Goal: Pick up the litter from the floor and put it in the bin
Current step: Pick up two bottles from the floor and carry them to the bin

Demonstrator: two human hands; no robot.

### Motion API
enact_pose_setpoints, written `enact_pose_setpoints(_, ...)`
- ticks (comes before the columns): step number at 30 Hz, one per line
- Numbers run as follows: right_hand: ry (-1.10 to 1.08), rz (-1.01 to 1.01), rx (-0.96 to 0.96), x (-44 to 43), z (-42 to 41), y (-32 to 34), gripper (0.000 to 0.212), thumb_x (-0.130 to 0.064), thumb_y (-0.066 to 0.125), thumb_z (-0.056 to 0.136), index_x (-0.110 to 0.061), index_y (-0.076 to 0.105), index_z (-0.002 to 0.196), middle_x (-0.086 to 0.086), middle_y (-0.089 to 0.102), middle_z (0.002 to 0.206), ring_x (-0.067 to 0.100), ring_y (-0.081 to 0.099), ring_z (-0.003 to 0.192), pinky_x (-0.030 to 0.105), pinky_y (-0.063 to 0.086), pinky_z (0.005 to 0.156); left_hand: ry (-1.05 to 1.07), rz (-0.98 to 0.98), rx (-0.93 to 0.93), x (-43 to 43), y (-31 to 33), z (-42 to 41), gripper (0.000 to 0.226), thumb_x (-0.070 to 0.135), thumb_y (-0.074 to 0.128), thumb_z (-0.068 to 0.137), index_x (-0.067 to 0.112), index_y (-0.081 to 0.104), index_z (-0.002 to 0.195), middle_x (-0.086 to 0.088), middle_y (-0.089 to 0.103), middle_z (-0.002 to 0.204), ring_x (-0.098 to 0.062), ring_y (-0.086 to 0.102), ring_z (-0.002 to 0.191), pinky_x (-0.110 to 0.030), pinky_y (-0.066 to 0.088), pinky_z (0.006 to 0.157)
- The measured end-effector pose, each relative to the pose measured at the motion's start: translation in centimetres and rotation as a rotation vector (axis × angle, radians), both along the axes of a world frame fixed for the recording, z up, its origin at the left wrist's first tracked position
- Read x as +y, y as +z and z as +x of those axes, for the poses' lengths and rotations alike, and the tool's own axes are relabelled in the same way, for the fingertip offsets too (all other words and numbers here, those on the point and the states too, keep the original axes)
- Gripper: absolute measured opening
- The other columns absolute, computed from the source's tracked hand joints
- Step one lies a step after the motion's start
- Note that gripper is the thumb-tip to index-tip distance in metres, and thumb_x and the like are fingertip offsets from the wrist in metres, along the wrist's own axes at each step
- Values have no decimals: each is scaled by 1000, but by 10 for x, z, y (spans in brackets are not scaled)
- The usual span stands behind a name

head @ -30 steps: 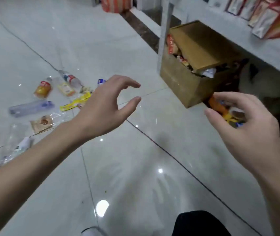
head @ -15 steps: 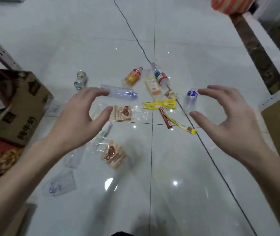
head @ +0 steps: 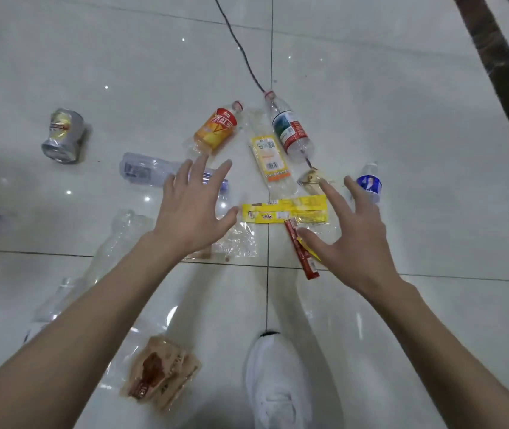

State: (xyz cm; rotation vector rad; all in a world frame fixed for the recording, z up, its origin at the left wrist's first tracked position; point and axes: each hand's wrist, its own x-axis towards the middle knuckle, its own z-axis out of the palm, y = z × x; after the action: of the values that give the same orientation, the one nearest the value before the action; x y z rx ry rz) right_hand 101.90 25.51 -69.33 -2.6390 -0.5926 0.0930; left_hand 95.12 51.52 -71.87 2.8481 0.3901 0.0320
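Many pieces of litter lie scattered on the tiled floor and no bin is in view, so the step in hand looks like the reach for a pick. Both hands hover over the middle of the pile, empty. The left hand has its fingers straight and fanned, and the right hand has its fingers spread wide. Largest is a crushed clear bottle beside the left forearm, its long axis running away from the person and its neck at the far end. A purple-capped clear bottle lies crosswise under the left fingertips, cap to the right. The orange-label bottle points its cap away and rightward. The red-label bottle points its cap almost straight away. A dented can sits well apart to the left. The yellow wrapper stretches left to right between the two hands. The red stick wrapper runs toward the person, passing under the right thumb. A small blue-label bottle lies just beyond the right fingers, cap away. The next move probably calls for lowering each hand and closing across a narrow side: the left on the purple-capped bottle, the right pinching the flat wrappers, which may slide on the glossy tile.
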Motion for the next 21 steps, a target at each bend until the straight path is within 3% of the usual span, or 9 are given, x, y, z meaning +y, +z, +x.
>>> enact_pose_setpoints(6,54,-90,113,66,60,-66,79,-54,65,89,-35,30,157,12,23,164,34,28,148,54,30,117,-32,189,195,48,-51,49,86,56,55,88,26,14,157,-17,7,165,-44,8,149,-60,14,118)
enact_pose_setpoints(10,84,-144,149,101,93,-92,76,-49,65,90,-29,31,156,12,25,163,37,33,144,52,33,115,-53,262,333,68,-72,62,90,57,55,88,27,7,158,-14,3,166,-42,6,150,-60,12,119)
enact_pose_setpoints(16,153,-258,160,134,120,-123,79,-47,62,91,-26,26,158,17,12,166,42,25,147,53,29,115,-88,352,400,75,-83,52,79,24,63,86,22,22,153,-17,38,149,-43,39,131,-54,31,108)
enact_pose_setpoints(21,109,-366,198,143,130,-146,86,-53,55,93,-26,9,161,23,-2,167,47,10,152,56,20,121,-34,360,355,80,-87,35,61,15,64,83,14,38,139,-20,53,130,-38,45,118,-48,35,97)
